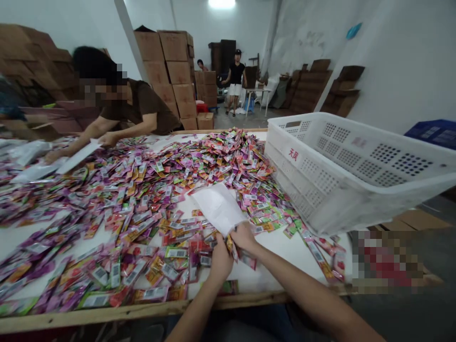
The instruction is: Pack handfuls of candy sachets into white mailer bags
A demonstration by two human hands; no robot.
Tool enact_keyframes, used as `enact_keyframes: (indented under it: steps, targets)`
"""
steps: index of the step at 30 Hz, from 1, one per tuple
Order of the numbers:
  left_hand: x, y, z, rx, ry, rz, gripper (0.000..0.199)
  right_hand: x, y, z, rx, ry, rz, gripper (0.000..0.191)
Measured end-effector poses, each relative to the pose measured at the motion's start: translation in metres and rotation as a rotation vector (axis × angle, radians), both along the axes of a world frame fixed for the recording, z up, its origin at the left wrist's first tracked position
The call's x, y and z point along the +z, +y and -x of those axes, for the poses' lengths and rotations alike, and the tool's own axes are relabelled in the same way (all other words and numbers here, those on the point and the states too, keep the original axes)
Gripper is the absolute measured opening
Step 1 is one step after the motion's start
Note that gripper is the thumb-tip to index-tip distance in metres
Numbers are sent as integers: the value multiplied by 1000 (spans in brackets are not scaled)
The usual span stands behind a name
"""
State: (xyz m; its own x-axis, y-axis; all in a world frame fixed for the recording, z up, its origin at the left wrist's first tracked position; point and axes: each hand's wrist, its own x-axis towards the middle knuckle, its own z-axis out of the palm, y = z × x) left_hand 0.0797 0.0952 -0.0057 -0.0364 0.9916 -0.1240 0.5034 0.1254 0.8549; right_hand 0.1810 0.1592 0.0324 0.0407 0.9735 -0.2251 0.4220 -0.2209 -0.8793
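A white bag (218, 205) lies tilted over the heap, its near end at my hands. My right hand (244, 236) is closed on that near end. My left hand (221, 259) is closed beside it, gripping a few small colourful packets (231, 247) at the bag's end. My fingertips are partly hidden by the bag and packets. Around both hands, many small, slim packets (176, 252) in pink, purple, green and orange, some showing barcodes, are spread over the white tabletop (281, 259).
A white perforated crate (295, 164) stands at the right of the table. Across the table, a co-worker (142, 107) leans in, holding a white bag (79, 156). Wooden edging (117, 312) runs along the near side. Stacked cartons (178, 71) and another person (236, 76) are farther back.
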Motion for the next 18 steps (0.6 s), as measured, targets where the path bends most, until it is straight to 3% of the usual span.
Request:
enact_keyframes:
  steps: [5, 9, 12, 15, 18]
  targets:
    - [-4, 1, 0, 35, -120, -67, 22, -11, -5, -15, 118, 4, -9, 32]
    - [-7, 1, -1, 23, -134, -15, 24, -27, -43, -28, 7, 5, -301, 41]
    - [-9, 1, 1, -57, -120, -10, 30, -40, -62, -27, 114, -89, -340, 51]
    - [-11, 2, 3, -92, -33, 6, 29, -44, -54, -24, 229, -173, -224, 47]
    - [-10, 2, -1, -124, 68, 26, 17, -42, -33, -18, 209, -222, -233, 34]
